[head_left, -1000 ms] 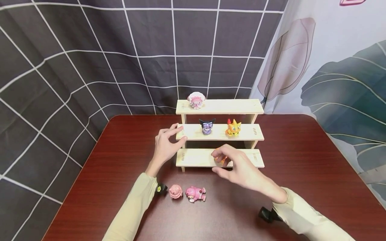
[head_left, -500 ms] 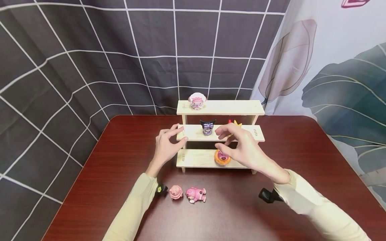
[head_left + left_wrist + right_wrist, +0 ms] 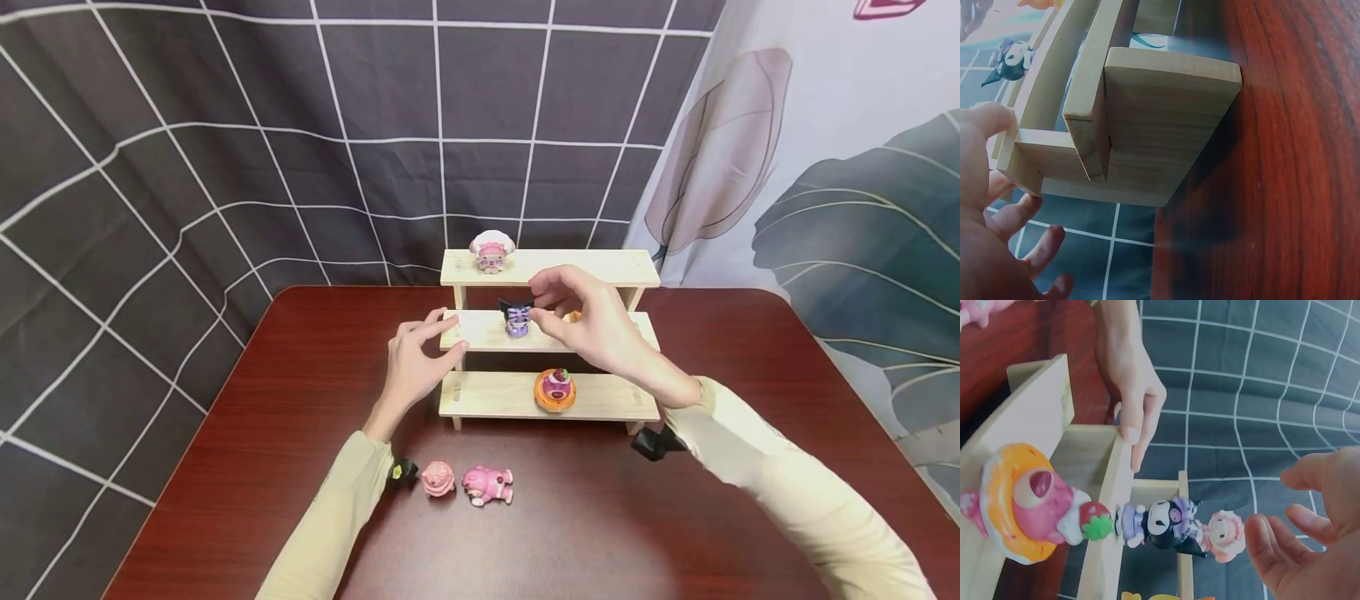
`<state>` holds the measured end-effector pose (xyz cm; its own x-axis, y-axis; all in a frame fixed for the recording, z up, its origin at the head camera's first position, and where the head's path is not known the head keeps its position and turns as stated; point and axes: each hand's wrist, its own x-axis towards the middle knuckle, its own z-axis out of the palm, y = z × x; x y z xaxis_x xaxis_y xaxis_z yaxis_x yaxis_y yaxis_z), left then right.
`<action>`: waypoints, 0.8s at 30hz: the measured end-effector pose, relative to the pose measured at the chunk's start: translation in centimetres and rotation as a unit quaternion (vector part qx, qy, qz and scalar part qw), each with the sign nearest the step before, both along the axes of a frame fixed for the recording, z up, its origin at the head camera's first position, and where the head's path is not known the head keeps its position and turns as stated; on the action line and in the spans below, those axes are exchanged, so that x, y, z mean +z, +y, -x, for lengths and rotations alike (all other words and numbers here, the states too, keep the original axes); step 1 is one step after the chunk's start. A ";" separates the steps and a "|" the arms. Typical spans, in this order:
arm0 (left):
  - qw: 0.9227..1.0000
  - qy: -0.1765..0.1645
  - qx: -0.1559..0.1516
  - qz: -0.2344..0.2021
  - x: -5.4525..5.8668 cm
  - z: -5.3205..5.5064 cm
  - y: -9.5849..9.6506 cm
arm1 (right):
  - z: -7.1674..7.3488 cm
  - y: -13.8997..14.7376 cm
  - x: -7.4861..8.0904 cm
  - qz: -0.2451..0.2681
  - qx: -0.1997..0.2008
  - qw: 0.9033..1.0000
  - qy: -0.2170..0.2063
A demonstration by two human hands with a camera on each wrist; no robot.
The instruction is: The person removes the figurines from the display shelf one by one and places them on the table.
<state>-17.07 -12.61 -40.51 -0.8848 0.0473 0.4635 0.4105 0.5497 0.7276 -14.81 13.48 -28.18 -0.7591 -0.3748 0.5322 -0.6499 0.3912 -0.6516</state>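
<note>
A three-tier wooden display shelf stands on the table. My left hand pinches the left end of its middle board between thumb and fingers. My right hand hovers over the right part of the middle tier, its fingers loosely bent; the right wrist view shows nothing between them. Beside its fingertips sits a black-and-purple figurine. A yellow-orange figurine is mostly hidden behind that hand. On the bottom tier sits a pink bear figurine in an orange ring. The top tier bears a pink-and-white figurine.
A round pink figurine and a pink bear figurine lying on its side are on the dark red table in front of the shelf. Behind hang a grey gridded curtain and a leaf-patterned one.
My right hand has risen from the bear figurine on the bottom tier, leaving it there, up to the middle tier. The left hand stays at the shelf's left end.
</note>
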 end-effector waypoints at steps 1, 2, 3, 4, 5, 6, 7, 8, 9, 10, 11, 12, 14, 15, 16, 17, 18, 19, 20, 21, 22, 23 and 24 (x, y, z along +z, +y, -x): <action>1.000 0.000 0.000 0.000 0.0 0.0 0.0 | 0.3 -0.1 0.1 0.004 -0.001 1.000 -0.007; 1.000 0.000 0.000 -0.001 0.0 0.0 0.0 | 0.5 -0.1 0.1 0.007 -0.002 1.000 -0.014; 1.000 0.000 0.000 -0.001 0.0 0.0 0.0 | 0.7 -0.2 0.2 0.009 -0.004 1.000 -0.020; 1.000 0.000 -0.001 0.000 0.0 0.0 0.0 | 0.9 -0.2 0.2 0.011 -0.006 1.000 -0.024; 1.000 0.000 -0.001 0.000 0.0 0.0 0.0 | 1.1 -0.3 0.3 0.013 -0.007 1.000 -0.028; 1.000 0.000 -0.001 0.000 -0.1 0.0 -0.1 | 1.3 -0.3 0.3 0.014 -0.009 0.999 -0.031; 1.000 -0.001 0.000 0.000 -0.1 0.0 -0.1 | 1.5 -0.3 0.3 0.012 -0.010 0.999 -0.033; 1.000 -0.001 0.000 0.000 -0.1 0.0 -0.1 | 1.7 -0.3 0.3 0.009 -0.012 0.999 -0.034; 1.000 -0.001 0.001 0.000 -0.1 0.0 -0.1 | 1.9 -0.3 0.4 0.006 -0.014 0.999 -0.035; 1.000 -0.001 0.001 0.000 -0.1 0.0 -0.1 | 2.1 -0.2 0.4 0.003 -0.016 0.999 -0.036; 1.000 0.000 0.001 0.000 -0.2 0.0 -0.1 | 2.2 -0.2 0.4 0.002 -0.017 0.999 -0.037; 1.000 0.000 0.001 0.000 -0.2 0.0 0.0 | 2.4 -0.2 0.5 0.000 -0.018 0.999 -0.037; 1.000 0.000 0.002 0.001 -0.2 0.0 0.0 | 2.8 -0.2 0.5 0.001 -0.020 0.999 -0.038; 1.000 0.000 0.001 0.000 -0.2 0.0 0.0 | 2.9 -0.2 0.6 0.000 -0.021 0.999 -0.038; 1.000 0.000 0.001 0.000 -0.1 0.0 0.0 | 3.1 -0.2 0.6 0.000 -0.022 0.999 -0.038; 1.000 -0.001 0.001 -0.001 -0.1 0.0 0.0 | 3.3 -0.3 0.6 -0.001 -0.024 0.999 -0.038; 1.000 -0.001 0.001 -0.001 -0.1 0.0 0.0 | 3.4 -0.3 0.7 -0.002 -0.025 0.999 -0.038; 1.000 -0.001 0.001 -0.002 -0.1 0.0 0.0 | 3.6 -0.3 0.7 -0.004 -0.026 0.999 -0.039; 1.000 -0.002 0.001 -0.002 -0.1 0.0 0.0 | 3.8 -0.4 0.8 -0.007 -0.028 0.999 -0.038; 1.000 -0.002 0.001 -0.002 -0.1 0.0 0.0 | 4.0 -0.4 0.8 -0.010 -0.031 0.999 -0.038; 1.000 -0.003 0.001 -0.001 -0.1 0.0 0.0 | 4.2 -0.5 0.9 -0.011 -0.032 0.999 -0.039; 1.000 -0.003 0.001 0.001 -0.1 0.0 0.0 | 4.4 -0.6 0.9 -0.013 -0.034 0.999 -0.039; 1.000 -0.004 0.001 0.002 -0.1 0.0 0.0 | 4.5 -0.7 1.0 -0.015 -0.034 0.998 -0.040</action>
